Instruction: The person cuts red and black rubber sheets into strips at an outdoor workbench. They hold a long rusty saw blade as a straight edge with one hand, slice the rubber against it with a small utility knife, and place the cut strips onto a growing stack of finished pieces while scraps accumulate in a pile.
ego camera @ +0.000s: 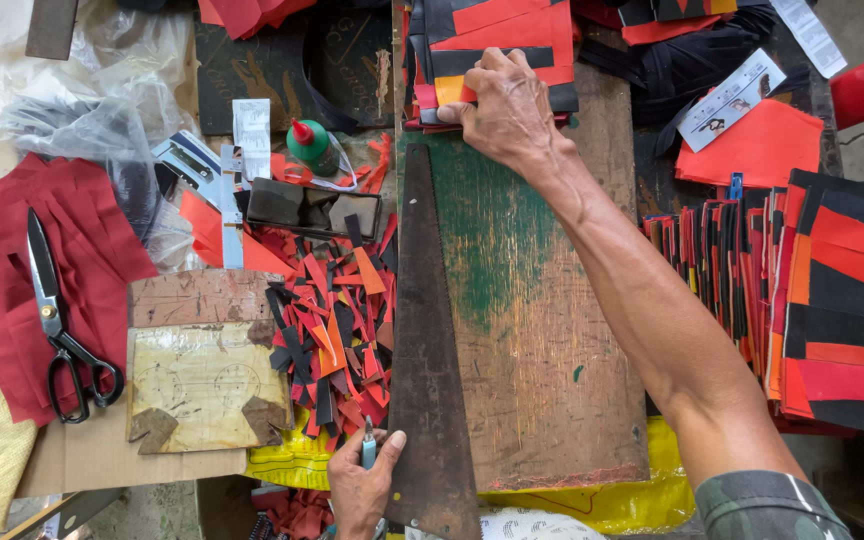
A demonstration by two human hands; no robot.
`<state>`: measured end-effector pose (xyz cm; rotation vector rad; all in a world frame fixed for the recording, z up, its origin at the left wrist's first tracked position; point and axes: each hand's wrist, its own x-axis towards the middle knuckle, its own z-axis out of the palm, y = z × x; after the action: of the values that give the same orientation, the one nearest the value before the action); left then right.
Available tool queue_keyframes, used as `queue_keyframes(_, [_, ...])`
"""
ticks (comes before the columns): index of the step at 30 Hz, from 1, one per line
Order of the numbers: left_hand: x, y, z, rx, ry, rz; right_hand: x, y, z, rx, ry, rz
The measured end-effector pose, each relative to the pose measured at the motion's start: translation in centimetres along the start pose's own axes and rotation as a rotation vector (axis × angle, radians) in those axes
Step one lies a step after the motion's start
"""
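The right hand (pixel 507 110) is stretched forward and laid palm-down, fingers together, on a stack of red, black and orange fabric pieces (pixel 497 45) at the far end of a worn wooden board with green paint stains (pixel 527 300). The left hand (pixel 360 485), close to the body, is closed around a small grey-handled cutting tool (pixel 368 447), its thumb set against the edge of a long, dark, rusty saw blade (pixel 422 350) that lies along the board's left side. Just left of that blade, a heap of red, black and orange fabric scraps (pixel 327 320) is spread on the surface. Further left, black-handled steel scissors (pixel 57 320) rest on dark red cloth (pixel 2 260). Beyond the scraps a green glue bottle with a red cap (pixel 310 145) is seen. To the right of the right forearm, rows of striped red and black fabric panels (pixel 802 290) are stacked.
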<state>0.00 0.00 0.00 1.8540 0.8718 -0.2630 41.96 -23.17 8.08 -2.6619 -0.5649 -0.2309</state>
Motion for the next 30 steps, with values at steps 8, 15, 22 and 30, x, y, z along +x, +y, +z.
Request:
queue_keyframes(8, [0.2,-0.2,0.2,-0.02,0.018,-0.01,-1.3,-1.6,0.6,-0.278,0.377,-0.236])
queue_keyframes(15, [0.0,-0.1,0.1,-0.018,0.023,0.042,-0.3,-1.0,-0.5,-0.05,0.284,-0.111])
queue_keyframes(22, [0.1,0.4,0.0,-0.006,-0.021,-0.016,-0.8,0.6,-1.9,0.434,0.401,0.242])
queue_keyframes(30, [-0.4,1.3,-0.2,0.013,-0.016,-0.03,-1.1,0.5,-2.7,0.547,0.452,0.26])
